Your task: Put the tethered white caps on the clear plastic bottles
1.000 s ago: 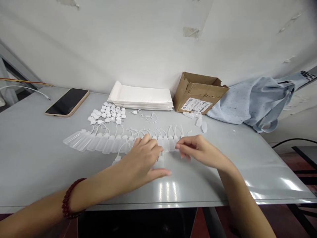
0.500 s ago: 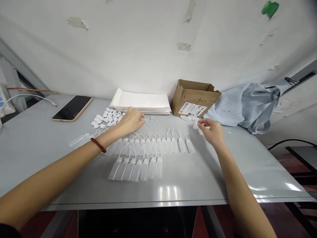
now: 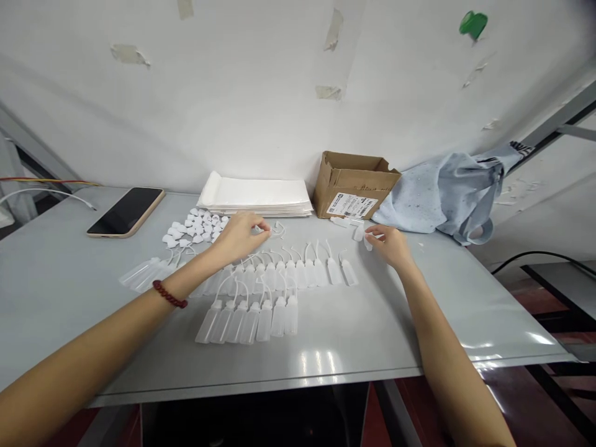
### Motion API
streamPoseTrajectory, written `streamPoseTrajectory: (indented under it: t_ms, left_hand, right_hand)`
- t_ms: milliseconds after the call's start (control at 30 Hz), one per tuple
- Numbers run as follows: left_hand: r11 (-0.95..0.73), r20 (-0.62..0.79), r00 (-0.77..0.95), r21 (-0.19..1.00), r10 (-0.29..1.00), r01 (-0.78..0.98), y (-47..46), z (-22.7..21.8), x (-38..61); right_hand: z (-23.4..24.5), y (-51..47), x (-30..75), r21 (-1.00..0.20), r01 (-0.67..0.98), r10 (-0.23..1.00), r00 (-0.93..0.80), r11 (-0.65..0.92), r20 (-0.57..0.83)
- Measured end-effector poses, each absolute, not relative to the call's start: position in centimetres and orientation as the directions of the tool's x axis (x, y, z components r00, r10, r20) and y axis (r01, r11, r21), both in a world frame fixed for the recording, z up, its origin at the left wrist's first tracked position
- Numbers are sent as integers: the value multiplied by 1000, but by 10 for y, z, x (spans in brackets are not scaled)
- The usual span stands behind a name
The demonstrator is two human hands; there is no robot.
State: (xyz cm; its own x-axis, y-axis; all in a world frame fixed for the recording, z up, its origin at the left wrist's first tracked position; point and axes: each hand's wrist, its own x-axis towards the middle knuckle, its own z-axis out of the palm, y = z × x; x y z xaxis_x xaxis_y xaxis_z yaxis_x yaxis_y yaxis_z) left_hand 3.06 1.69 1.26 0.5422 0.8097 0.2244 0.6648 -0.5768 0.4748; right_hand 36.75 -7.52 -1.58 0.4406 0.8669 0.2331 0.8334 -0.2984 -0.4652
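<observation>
Small clear plastic squeeze bottles with tethered caps lie in two rows on the grey table (image 3: pixel 69 292): a long back row (image 3: pixel 298 272) and a shorter front row (image 3: pixel 251 320). My left hand (image 3: pixel 241 234), a dark red bead bracelet on its wrist, reaches past the back row and pinches a small white tethered cap (image 3: pixel 278 228). My right hand (image 3: pixel 390 244) is curled around a small clear bottle (image 3: pixel 367 241) near a few loose bottles (image 3: pixel 347 221) in front of the cardboard box (image 3: pixel 354 186).
A heap of loose white caps (image 3: pixel 198 225) lies left of my left hand. A stack of white bags (image 3: pixel 256 194) rests against the wall. A phone (image 3: pixel 125 211) lies at the far left, cables behind it. A light blue cloth bag (image 3: pixel 447 195) sits right of the box.
Both hands left the bottle rows and reached to the back of the table: the left toward the loose caps, the right to the loose bottles by the box. The front row is uncovered.
</observation>
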Motion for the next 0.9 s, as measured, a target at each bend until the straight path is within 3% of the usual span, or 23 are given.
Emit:
streamPoseTrajectory:
  t_ms: [67, 167, 267, 467, 767, 833, 900]
  left_hand:
    - [-525, 189, 516, 554, 836, 647, 4, 18, 27]
    - [-339, 74, 447, 762, 892, 552, -15, 25, 24]
    - [-273, 56, 425, 839, 904, 471, -27, 28, 23]
    - [-169, 14, 418, 927, 908, 336, -34, 27, 21]
    - [-43, -70, 404, 964, 912, 264, -37, 24, 19]
    - [-7, -94, 404, 971, 910, 241, -38, 23, 19]
    - [16, -105, 415, 977, 904, 212, -41, 22, 20]
  right_hand:
    - [-17, -74, 367, -455, 841, 884, 420, -293, 207]
    - [-17, -74, 367, -436, 851, 903, 396, -292, 169]
    - [-18, -75, 370, -412, 860, 909, 388, -300, 149]
    - [-20, -78, 375, -331, 897, 908, 370, -294, 197]
    - [-6, -85, 364, -278, 916, 895, 362, -290, 261]
    - [1, -87, 351, -306, 922, 894, 331, -238, 302]
    - [5, -89, 332, -403, 913, 891, 237, -67, 388]
